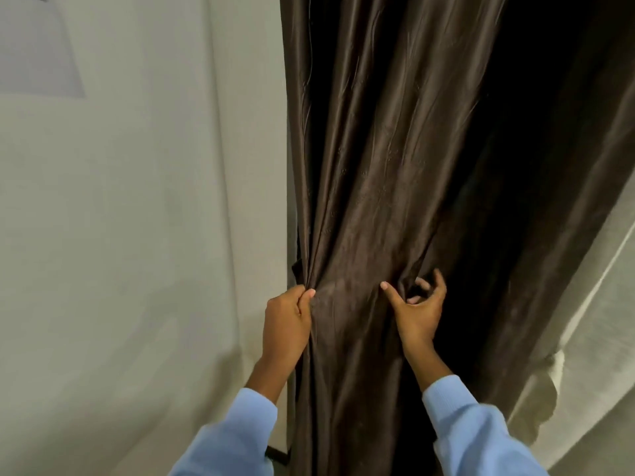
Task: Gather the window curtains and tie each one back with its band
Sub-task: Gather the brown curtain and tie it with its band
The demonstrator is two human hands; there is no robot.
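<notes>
- Three risks, as a judgement. First: the curtain (371, 201) is dark brown and glossy and looks slippery. Only its left edge is held, so the folds could slide apart before they are bunched.
- Second: the right part of the curtain hangs loose in deep shadow. If the right hand closes on too few folds, that part would likely be left out of the bundle.
- Third: no band shows anywhere in view. Letting go with one hand to find it could drop the gather.
- The curtain hangs down the middle of the view, with a pale wall (137, 235) on its left and pale cloth (584, 338) at its right.
- Left hand (288, 317): clenched on the curtain's left edge, thumb and fingers pinching a fold.
- Right hand (419, 304): half open, grasping nothing that shows. The thumb stretches out to the left, its tip touching the front of the curtain. The fingers curl loosely in front of a dark fold.
- Both arms wear light blue sleeves (240, 424).
</notes>
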